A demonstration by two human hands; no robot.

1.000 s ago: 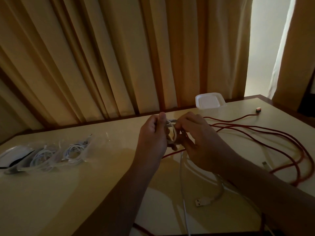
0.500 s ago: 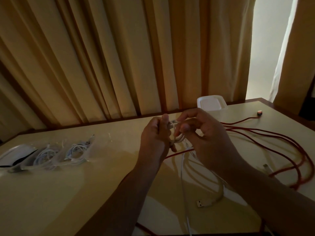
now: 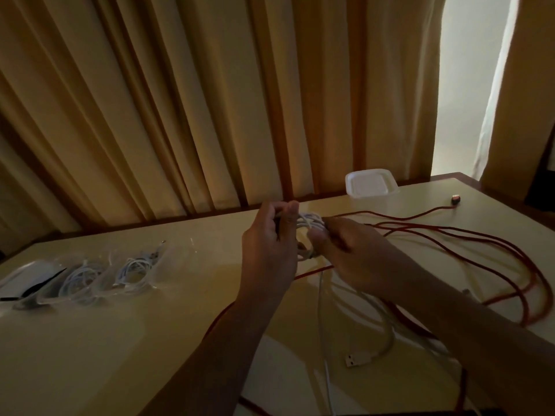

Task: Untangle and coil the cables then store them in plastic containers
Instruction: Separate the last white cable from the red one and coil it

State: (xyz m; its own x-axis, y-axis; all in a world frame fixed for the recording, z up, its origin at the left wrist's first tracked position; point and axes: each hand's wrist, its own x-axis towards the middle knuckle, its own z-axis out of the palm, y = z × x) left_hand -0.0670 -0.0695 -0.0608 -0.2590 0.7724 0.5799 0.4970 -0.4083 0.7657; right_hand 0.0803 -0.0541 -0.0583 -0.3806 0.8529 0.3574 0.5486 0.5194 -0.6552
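Well left of the white coil (image 3: 309, 232), clear containers (image 3: 105, 277) hold cables already wound. The left hand (image 3: 270, 244) pinches the coil's left side, raised above the table (image 3: 90, 340). The right hand (image 3: 354, 259) curls round the loops on the coil's right side. The coil looks thin, light, limp and probably slick and springy, so it is best gripped across all its loops. Right of the coil sprawls the red cable (image 3: 480, 244).

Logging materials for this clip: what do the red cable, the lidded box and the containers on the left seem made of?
Red cable: matte, perhaps braided fabric; too dim to confirm. Lidded box: milky plastic, smooth, faintly translucent. Containers: clear glossy plastic; glints on the rims, coiled white cables visible through the walls.
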